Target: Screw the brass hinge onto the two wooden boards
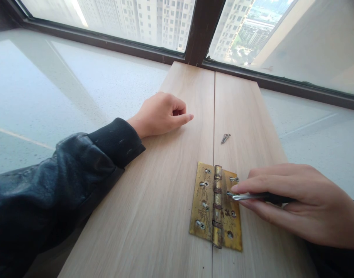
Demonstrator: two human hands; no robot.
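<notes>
A worn brass-coloured hinge (217, 206) lies open across the seam of two pale wooden boards. Several screws (204, 184) stand in the holes of its left leaf, some leaning. On the right leaf, a screw (234, 179) leans in the top hole. My right hand (304, 204) grips a screwdriver (250, 196), held almost flat, its tip by the second hole where another small screw shows. The two lower holes on that leaf have no screw standing in them. My left hand (163, 114) rests on the left board, fingers curled, with nothing visible in them.
Two loose screws (225, 138) lie on the right board (246, 112), beyond the hinge. The left board (153, 185) runs back to the window frame (195, 34). A speckled white sill (63, 77) extends on both sides. Tall buildings show through the glass.
</notes>
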